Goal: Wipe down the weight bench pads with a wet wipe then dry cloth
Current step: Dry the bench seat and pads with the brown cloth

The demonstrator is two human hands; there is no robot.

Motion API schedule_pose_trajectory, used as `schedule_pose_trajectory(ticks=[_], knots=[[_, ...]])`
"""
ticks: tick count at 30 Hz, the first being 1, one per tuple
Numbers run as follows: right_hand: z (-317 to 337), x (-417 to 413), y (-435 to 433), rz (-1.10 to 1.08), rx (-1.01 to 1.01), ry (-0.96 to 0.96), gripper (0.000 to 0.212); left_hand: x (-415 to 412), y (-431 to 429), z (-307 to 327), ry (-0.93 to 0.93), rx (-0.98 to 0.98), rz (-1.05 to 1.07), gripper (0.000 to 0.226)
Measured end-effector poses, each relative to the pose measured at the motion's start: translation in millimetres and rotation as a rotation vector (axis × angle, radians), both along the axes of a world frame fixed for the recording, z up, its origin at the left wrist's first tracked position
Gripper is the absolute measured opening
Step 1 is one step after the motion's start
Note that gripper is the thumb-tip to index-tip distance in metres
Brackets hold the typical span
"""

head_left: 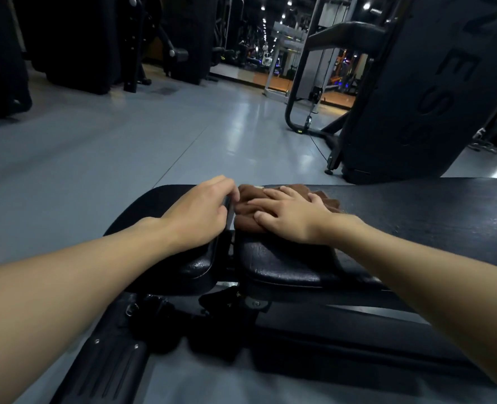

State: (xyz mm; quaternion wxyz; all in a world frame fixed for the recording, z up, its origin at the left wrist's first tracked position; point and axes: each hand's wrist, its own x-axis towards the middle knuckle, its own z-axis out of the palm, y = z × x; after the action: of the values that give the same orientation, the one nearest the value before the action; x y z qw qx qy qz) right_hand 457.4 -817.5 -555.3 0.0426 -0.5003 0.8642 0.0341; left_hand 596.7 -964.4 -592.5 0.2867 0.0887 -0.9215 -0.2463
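Nearest: black base frame (104, 371) with a ribbed foot plate at lower left, and hinge hardware (253, 303) under the pad gap.
Counter has two black pads: short pad (151, 205) on the left, long pad (416, 217) running off right, with a narrow gap between them. Both surfaces look creased and shiny at the near corners.
Left hand (200, 211): palm on the short pad, fingers curled over its right edge at the gap, gripping that edge.
Right hand (288, 214): flat, fingers straight and spread, pressing down on the brown cloth (330, 203).
Cloth is bunched on the left end of the long pad, right at the gap, mostly under the right hand. Folds stick out on its left and far-right sides.
Both hands nearly touch across the gap.
Beyond: glossy grey floor (125, 141).
Right, mid-distance: big black machine shroud (416, 97) with raised letters, tubular cable frame (296, 91) just left of it.
Far left: row of dark machines (81, 48). Far centre: ceiling lights (263, 8).
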Motion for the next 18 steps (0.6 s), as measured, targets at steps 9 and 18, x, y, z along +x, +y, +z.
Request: schedule_pose_trajectory(ticks=[9, 18], knots=[[5.2, -70.6, 2.3, -0.067, -0.067, 0.037, 0.047, -28.4, 29.8, 8.0, -0.119, -0.086, -0.176, 0.022], [33.6, -163.3, 103.7, -0.239, -0.070, 0.085, 0.050, -104.4, 116.2, 37.1, -0.482, -0.193, -0.208, 0.060]])
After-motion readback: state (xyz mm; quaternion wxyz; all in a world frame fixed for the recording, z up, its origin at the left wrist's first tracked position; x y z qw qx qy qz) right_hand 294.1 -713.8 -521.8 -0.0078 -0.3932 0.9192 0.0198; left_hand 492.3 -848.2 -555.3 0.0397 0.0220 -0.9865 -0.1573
